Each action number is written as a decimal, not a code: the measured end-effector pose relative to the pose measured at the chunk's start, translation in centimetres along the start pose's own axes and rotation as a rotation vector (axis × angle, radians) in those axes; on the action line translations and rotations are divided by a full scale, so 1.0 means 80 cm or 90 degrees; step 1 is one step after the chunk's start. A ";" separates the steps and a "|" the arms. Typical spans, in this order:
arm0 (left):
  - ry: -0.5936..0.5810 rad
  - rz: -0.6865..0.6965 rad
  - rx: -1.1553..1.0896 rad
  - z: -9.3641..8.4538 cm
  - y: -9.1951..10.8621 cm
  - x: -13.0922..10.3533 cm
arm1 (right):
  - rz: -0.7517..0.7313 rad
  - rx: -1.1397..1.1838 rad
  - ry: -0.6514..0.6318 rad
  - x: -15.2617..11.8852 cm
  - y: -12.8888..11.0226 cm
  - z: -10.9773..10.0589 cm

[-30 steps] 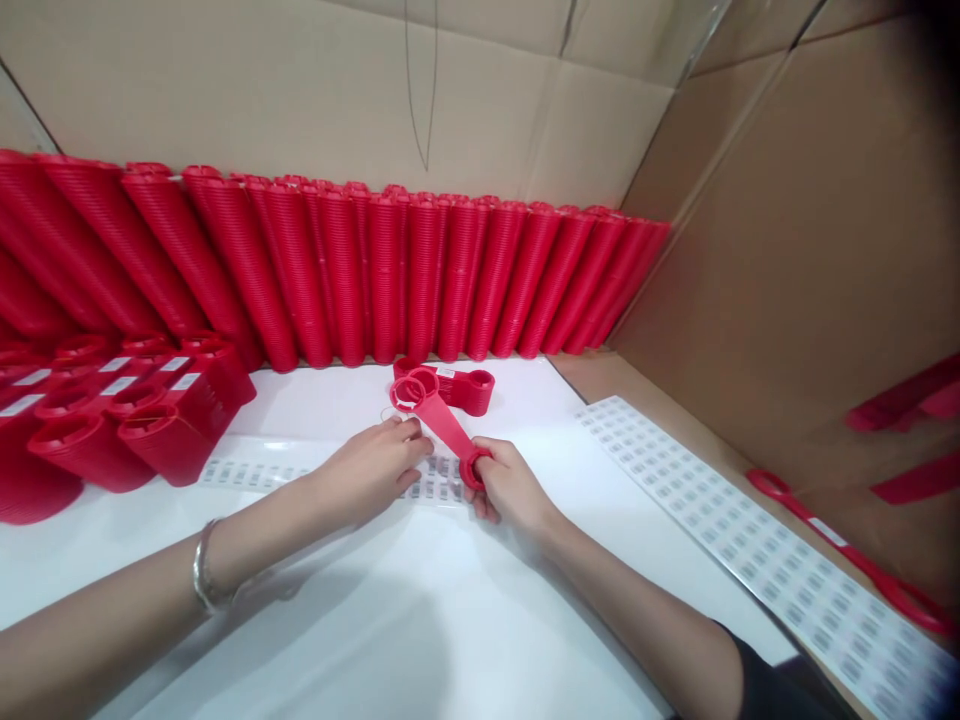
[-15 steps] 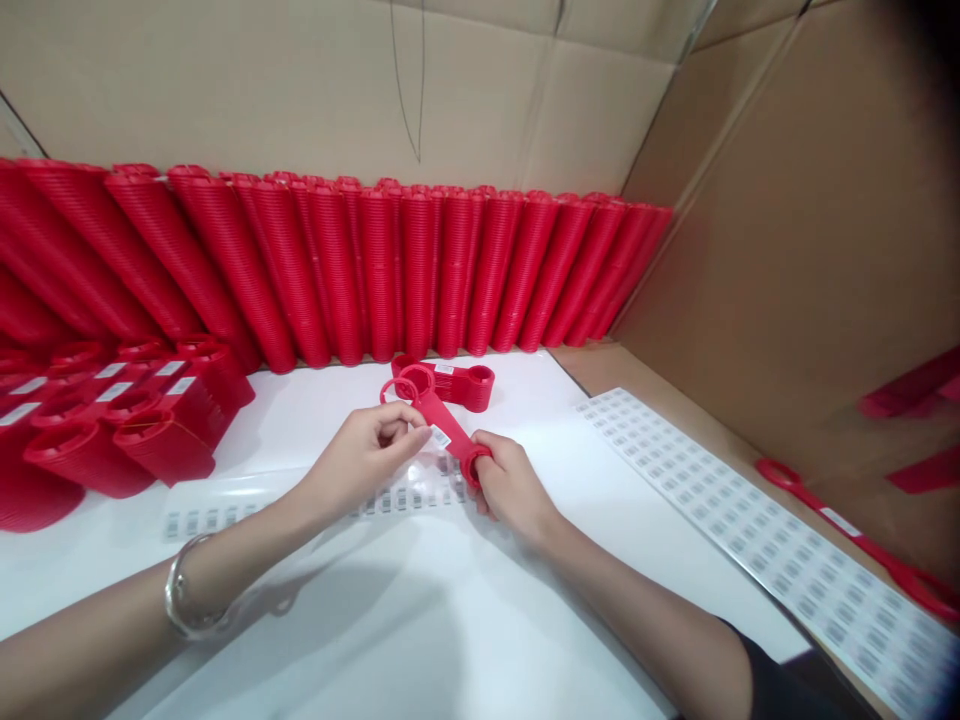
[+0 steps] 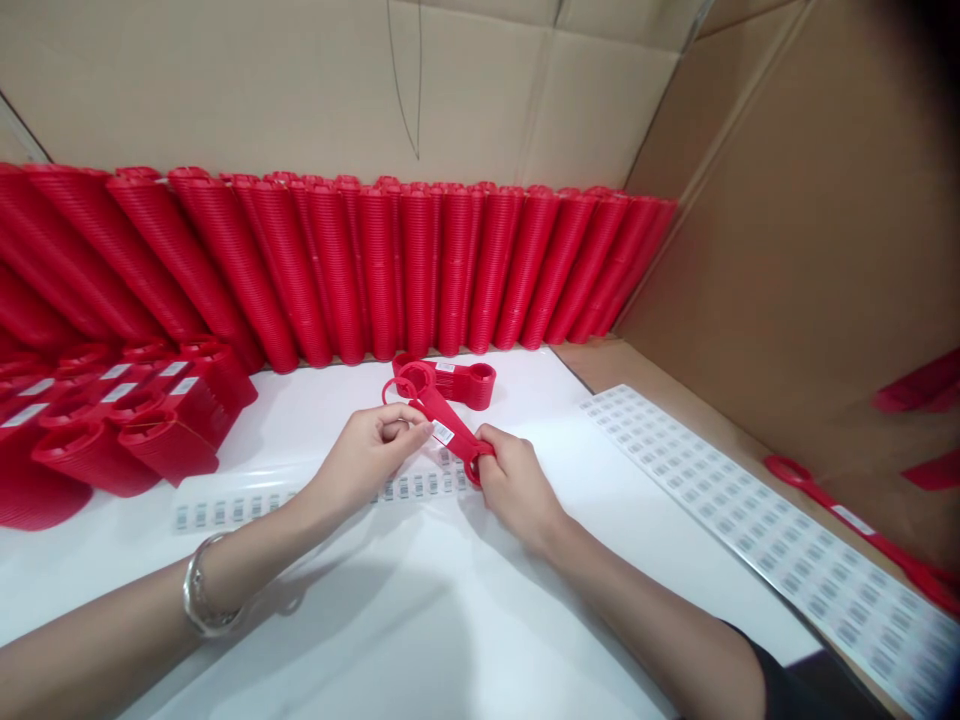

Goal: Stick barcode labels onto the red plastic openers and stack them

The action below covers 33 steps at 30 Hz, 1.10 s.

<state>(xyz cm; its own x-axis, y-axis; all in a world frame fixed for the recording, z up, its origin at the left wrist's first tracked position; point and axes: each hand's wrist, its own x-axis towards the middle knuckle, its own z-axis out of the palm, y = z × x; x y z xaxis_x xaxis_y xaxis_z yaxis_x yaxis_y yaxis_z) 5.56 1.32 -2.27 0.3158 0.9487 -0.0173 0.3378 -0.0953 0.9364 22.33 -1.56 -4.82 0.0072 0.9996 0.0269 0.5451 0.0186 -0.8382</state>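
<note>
My right hand grips the near end of a red plastic piece that has a ring at each end. A small white barcode sticker lies against its flat middle. My left hand is closed in a pinch, its thumb tip at the sticker's left edge and its curled fingers beside the red piece. Just behind, a short stack of similar red pieces rests on the white table. Beneath my left hand and wrist is a sheet of barcode stickers, partly covered.
Tall stacks of red pieces line the cardboard wall. Shorter labelled stacks stand at left. On the right lie a long sheet of barcode stickers and a single labelled red piece.
The sticker, tilted at my left thumb before, now appears flatter on the red piece, which has turned slightly. Both hands stay in nearly the same place; the view has shifted a little.
</note>
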 end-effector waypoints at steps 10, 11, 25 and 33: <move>0.131 0.285 0.387 0.003 -0.010 -0.004 | -0.017 0.041 -0.018 -0.005 -0.003 0.001; 0.160 0.359 0.463 0.002 -0.012 -0.003 | -0.020 0.047 -0.022 -0.005 -0.003 0.001; 0.119 0.331 0.406 -0.001 -0.005 0.000 | -0.024 0.078 -0.034 -0.006 -0.001 0.005; 0.322 0.536 0.790 -0.012 -0.009 0.007 | -0.004 0.134 -0.078 -0.011 -0.007 0.003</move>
<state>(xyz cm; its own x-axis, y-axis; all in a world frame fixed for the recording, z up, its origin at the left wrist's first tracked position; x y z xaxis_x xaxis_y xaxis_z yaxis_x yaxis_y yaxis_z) 4.67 2.20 -2.66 0.5488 0.4731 0.6892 0.7907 -0.5614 -0.2442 21.81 -2.41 -4.53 -0.1042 0.9943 -0.0238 0.3573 0.0151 -0.9339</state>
